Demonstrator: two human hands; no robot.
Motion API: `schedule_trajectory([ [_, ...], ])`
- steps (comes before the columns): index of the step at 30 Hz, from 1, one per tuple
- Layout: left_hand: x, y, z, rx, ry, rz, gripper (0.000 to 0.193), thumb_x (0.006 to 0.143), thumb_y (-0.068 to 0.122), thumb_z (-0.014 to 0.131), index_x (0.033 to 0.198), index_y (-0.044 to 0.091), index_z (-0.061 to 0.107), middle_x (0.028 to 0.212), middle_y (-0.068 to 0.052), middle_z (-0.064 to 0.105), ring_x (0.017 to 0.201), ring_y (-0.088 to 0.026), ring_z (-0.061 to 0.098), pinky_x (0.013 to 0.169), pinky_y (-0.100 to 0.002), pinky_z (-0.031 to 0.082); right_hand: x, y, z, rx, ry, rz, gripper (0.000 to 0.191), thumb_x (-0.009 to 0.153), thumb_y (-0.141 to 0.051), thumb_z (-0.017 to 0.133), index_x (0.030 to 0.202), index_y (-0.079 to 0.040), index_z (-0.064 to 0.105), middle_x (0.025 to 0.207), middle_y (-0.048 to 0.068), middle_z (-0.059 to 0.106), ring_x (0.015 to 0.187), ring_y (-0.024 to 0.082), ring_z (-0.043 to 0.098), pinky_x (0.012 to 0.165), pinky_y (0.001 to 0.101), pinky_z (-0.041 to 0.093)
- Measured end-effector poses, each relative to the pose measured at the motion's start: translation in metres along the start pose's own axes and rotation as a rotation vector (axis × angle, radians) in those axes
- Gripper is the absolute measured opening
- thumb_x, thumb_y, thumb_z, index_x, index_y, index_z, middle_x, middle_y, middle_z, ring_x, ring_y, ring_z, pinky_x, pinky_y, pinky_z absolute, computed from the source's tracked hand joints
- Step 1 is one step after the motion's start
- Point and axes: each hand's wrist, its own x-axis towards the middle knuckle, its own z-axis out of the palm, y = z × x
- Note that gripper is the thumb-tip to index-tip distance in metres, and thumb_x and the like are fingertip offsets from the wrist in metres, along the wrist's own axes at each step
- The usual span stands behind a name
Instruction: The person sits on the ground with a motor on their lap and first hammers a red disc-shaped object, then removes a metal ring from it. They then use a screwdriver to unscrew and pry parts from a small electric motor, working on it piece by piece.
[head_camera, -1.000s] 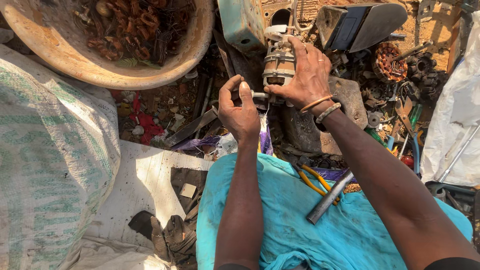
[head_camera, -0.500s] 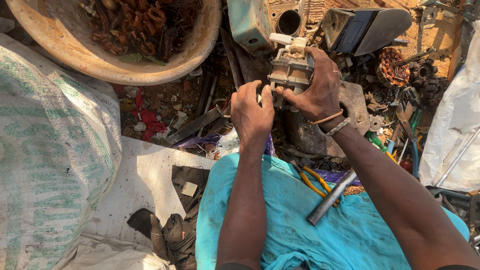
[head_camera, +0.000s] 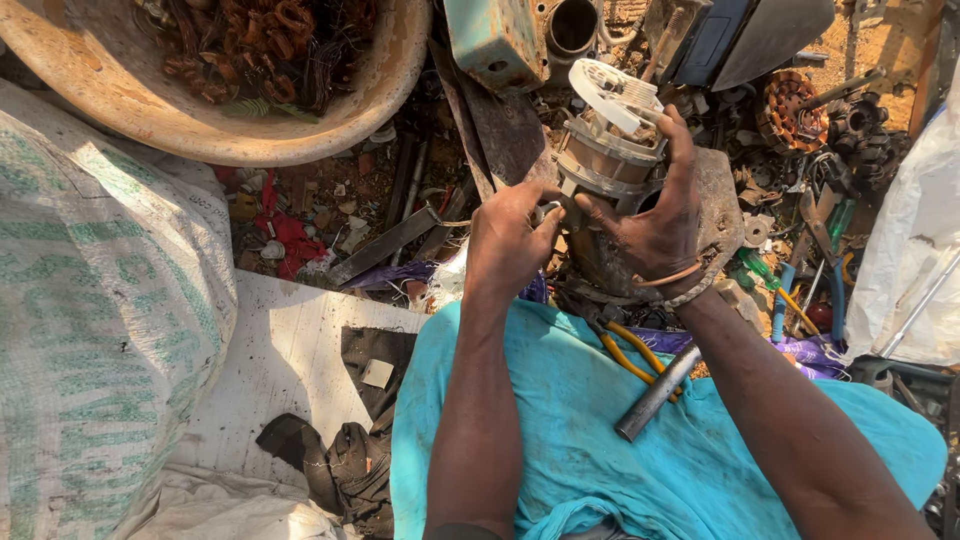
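Note:
A small electric motor (head_camera: 610, 155) with a white plastic fan (head_camera: 622, 92) on top stands upright at centre top. My right hand (head_camera: 655, 215) is wrapped around its lower body, with bangles at the wrist. My left hand (head_camera: 508, 245) pinches at a small part on the motor's left side, fingers closed against it. Both forearms reach out over a turquoise cloth (head_camera: 600, 440) spread across my lap.
A large basin (head_camera: 330, 125) of copper windings sits top left. A woven sack (head_camera: 90, 330) fills the left side. Yellow-handled pliers (head_camera: 625, 350) and a metal rod (head_camera: 655, 395) lie on the cloth. Scrap metal parts (head_camera: 810, 120) crowd the right; a white bag (head_camera: 915, 250) stands at far right.
The motor has been lifted and tilted upright so its white fan shows. My left hand has shifted closer to its side. The view has moved in nearer.

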Motion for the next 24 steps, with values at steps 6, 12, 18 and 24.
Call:
schedule_trajectory([
  [6,0.000,0.007,0.012,-0.106,-0.024,0.022,0.022,0.088,0.019,0.083,0.105,0.007,0.076,0.094,-0.010,0.078,0.081,-0.018,0.076,0.068,-0.032,0.061,0.023,-0.003,-0.039,0.232,-0.186,0.113,0.094,0.084,-0.038,0.094,0.153,-0.002,0.041,0.146,0.018,0.061,0.131,0.027,0.068,0.108,0.0395,0.060],
  [12,-0.014,0.021,0.017,-0.268,-0.148,-0.109,0.024,0.084,0.022,0.087,0.101,0.007,0.078,0.080,-0.004,0.079,0.070,-0.005,0.071,0.057,-0.024,0.059,0.011,-0.009,-0.066,0.449,-0.254,0.296,0.079,0.089,-0.027,0.089,0.151,0.000,0.048,0.142,0.018,0.066,0.132,0.028,0.068,0.109,0.0352,0.060],
  [18,-0.017,0.020,0.031,-0.380,-0.172,-0.090,0.024,0.085,0.021,0.085,0.104,0.009,0.079,0.087,-0.001,0.080,0.074,-0.004,0.072,0.062,-0.023,0.062,-0.010,-0.019,-0.075,0.207,-0.240,0.183,0.110,0.082,-0.056,0.083,0.164,-0.002,0.035,0.163,0.022,0.044,0.153,0.033,0.048,0.127,0.0468,0.045],
  [24,-0.003,0.015,0.048,-0.554,-0.058,-0.082,0.025,0.085,0.020,0.085,0.105,0.008,0.077,0.091,-0.001,0.079,0.079,-0.006,0.075,0.065,-0.024,0.064,-0.026,-0.023,-0.054,-0.032,-0.158,-0.240,0.113,0.068,-0.049,0.086,0.160,-0.015,0.031,0.164,0.020,0.024,0.153,0.040,0.030,0.124,0.0554,0.037],
])
